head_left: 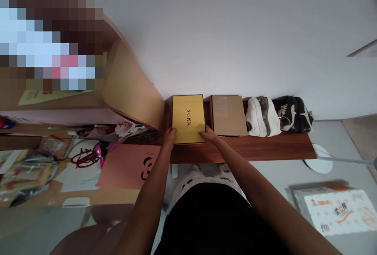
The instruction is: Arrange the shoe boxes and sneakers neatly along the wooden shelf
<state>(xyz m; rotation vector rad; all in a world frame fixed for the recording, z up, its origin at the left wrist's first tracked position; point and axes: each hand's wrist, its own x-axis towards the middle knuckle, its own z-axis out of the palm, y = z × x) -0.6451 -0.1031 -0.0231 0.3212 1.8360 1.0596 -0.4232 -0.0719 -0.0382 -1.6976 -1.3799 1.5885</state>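
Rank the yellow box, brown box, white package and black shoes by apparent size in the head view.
1. White package
2. Yellow box and brown box: too alike to rank
3. Black shoes, as a pair

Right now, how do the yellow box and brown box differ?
The yellow box bears bold dark MMOK lettering; the brown box shows only faint print. The left hand and right hand grip the yellow box; neither grips the brown box. Both have flat, roughly rectangular tops.

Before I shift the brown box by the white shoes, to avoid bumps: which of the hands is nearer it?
Right. The right hand is on the right edge of the yellow box, near the brown box; the left hand is on the left edge.
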